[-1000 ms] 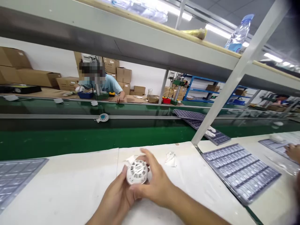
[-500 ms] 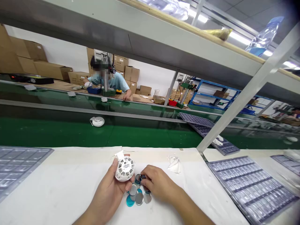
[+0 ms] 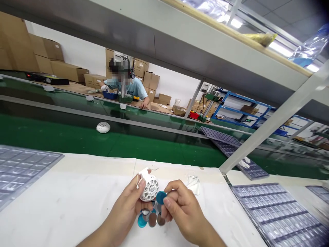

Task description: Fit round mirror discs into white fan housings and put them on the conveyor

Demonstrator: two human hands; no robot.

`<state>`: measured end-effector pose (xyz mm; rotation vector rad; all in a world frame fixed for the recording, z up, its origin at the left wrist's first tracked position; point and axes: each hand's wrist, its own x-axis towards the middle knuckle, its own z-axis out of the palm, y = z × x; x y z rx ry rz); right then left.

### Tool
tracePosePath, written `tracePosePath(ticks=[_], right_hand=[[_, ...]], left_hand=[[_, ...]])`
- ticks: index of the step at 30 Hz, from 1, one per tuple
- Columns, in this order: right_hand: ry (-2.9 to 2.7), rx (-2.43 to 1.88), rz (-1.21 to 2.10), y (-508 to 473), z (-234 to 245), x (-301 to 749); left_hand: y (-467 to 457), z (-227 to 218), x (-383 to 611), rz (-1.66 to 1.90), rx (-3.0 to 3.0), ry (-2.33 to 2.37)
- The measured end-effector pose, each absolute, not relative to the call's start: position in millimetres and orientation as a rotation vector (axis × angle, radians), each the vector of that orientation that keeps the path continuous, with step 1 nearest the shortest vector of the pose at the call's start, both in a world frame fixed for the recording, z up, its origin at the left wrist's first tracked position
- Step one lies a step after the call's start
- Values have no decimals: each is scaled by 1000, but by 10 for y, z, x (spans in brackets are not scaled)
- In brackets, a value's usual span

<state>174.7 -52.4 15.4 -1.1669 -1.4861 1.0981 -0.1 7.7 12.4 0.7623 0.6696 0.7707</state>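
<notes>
My left hand (image 3: 128, 206) is closed around a small white fan (image 3: 150, 188), its slotted round grille facing up and to the right. A thin white cord hangs from the fan's top. Between the thumb and fingers of my right hand (image 3: 183, 209) is a round blue-faced disc (image 3: 161, 197), held close beside the fan's right edge. Under both hands lies a small pile of silver discs (image 3: 152, 220) and blue discs (image 3: 142, 221) on the white table covering, partly hidden by my fingers.
Clear plastic trays lie at left (image 3: 23, 171) and right (image 3: 280, 209). A crumpled white wipe (image 3: 193, 184) is beyond my right hand. Another white fan part (image 3: 103, 127) sits on the green conveyor (image 3: 154, 147). A slanted metal post (image 3: 262, 133) stands right; a co-worker (image 3: 136, 88) sits opposite.
My right hand has lifted a blue disc from the pile and brought it beside the fan. The fan has tilted towards it. The fan part on the conveyor has turned; the view has shifted slightly.
</notes>
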Motion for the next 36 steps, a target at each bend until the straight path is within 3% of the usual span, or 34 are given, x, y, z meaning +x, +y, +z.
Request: tracePosePath(ticks=[20,27,32,36], right_hand=[[-1623,-1345,931,-462,136,1628],[-1214,-1311,1127,-416,78,1573],[-1141,-960,1429,-476,71,1376],[-983,-1039,1339,-557,-35,1230]], left_hand=[[23,160,5,619,1037,724],[55,45,-36,625,1153,669],[-114,68,-33,705,978,649],[-242,99,11,783,787,687]])
